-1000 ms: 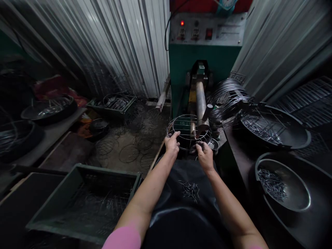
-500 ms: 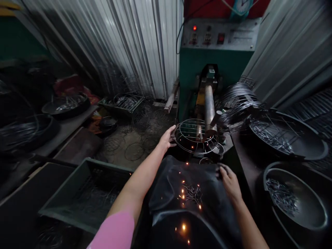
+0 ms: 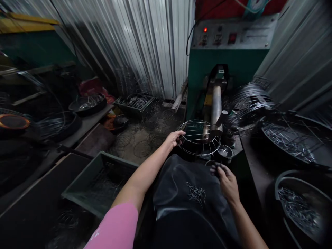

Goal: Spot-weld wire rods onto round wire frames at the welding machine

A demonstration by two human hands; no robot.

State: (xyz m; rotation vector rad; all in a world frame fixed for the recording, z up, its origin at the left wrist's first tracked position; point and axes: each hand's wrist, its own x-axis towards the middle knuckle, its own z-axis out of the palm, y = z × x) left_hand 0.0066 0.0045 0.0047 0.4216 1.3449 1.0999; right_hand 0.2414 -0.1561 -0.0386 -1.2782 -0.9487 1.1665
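Note:
My left hand (image 3: 174, 139) is closed on the left rim of a round wire rack (image 3: 196, 135), thumb and fingers pinching its edge. The rack sits at the end of a thick metal cylinder arm (image 3: 217, 107) on a green machine (image 3: 233, 65). Over my lap, my right hand (image 3: 227, 181) hangs apart from the rack with its fingers curled together; whatever they pinch is too small and dark to make out. A small pile of bent wire pieces (image 3: 196, 193) lies on the black apron (image 3: 171, 183) across my lap.
A green crate (image 3: 85, 193) with wire stands to my left. On my right are a pan (image 3: 323, 152) and a basin (image 3: 278, 197) of wire pieces. A small metal bowl (image 3: 225, 151) is below the arm, and a wire bundle (image 3: 251, 103) lies beside it.
Sparks that flew over the apron are gone. My right hand has lifted off the apron's edge and curled. My left hand stays on the rack; the view has swung slightly left.

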